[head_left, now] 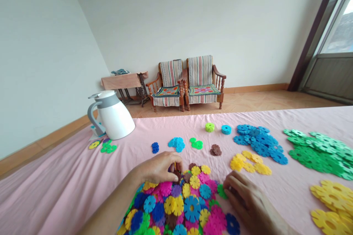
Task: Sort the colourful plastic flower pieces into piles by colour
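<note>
A mixed pile of plastic snowflake discs (192, 208) in several colours lies in front of me. My left hand (161, 167) is over the pile's far edge, its thumb and fingers closed on a brown snowflake disc (177, 177). At the right edge of the pile, my right hand (246, 198) has its fingertips closed on a green snowflake disc (221, 191); part of that disc is hidden. Beyond the hands lie a few brown discs (216, 150), a small light blue group (177, 144), a small green group (196, 143) and dark blue discs (155, 147).
Sorted heaps of blue (260, 141), yellow (249, 161) and green discs (322, 152) spread rightward, with larger yellow discs (332, 202) nearer. Lime (210, 127) and blue stacks (226, 129) stand behind. A white jug (117, 117) stands left on the pink cloth (68, 183).
</note>
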Tool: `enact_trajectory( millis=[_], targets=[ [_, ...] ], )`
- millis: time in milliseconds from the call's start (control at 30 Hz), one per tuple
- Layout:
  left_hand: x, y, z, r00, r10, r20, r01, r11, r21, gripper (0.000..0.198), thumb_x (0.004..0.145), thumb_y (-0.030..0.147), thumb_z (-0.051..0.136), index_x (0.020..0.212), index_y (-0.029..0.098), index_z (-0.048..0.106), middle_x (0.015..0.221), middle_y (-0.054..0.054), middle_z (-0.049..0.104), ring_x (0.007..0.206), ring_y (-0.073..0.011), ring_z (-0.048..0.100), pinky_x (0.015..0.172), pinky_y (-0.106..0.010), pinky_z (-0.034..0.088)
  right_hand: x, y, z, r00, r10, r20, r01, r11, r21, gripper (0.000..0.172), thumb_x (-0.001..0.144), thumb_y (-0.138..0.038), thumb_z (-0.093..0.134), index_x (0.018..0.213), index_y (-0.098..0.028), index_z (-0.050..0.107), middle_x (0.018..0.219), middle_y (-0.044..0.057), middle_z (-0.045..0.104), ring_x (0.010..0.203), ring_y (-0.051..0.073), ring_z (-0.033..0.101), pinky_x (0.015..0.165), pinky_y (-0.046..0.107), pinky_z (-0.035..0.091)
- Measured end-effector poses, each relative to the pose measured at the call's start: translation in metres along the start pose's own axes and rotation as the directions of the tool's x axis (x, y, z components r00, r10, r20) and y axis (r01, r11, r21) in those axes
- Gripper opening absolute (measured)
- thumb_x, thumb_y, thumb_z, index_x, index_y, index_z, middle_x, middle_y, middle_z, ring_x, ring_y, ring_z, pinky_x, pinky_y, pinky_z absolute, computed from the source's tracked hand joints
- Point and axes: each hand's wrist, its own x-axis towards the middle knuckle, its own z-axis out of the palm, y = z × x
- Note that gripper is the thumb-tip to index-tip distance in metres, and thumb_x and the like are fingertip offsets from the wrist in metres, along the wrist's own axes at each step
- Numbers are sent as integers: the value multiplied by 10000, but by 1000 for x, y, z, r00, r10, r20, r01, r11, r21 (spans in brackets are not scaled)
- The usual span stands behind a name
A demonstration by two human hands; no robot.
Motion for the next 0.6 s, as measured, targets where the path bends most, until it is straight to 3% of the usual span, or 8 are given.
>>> enact_trajectory(
  millis=[200,400,600],
  targets=[
    [0,-6,-2,999,-23,-35,22,999,-39,155,671,46,555,724,163,643,758,7,652,722,-131,578,659,-201,420,-1,-1,0,999,8,33,-7,1000,-10,223,944,-244,365,772,-213,506,772,21,543,684,130,559,606,238,457],
    [-2,-4,-3,995,-56,87,61,997,-55,241,611,170,723,838,178,644,820,10,631,666,-124,555,571,-193,412,0,0,-1,999,1,45,-1,1000,-17,222,945,-235,358,777,-212,502,777,25,542,688,129,556,610,237,455],
    [-1,-3,-3,1000,-17,-11,17,999,-32,109,647,113,643,735,173,624,754,14,620,703,-131,555,626,-198,411,-1,1,0,999,17,39,-17,1000,3,216,940,-233,368,775,-213,504,781,22,545,684,130,555,613,241,449]
  ],
)
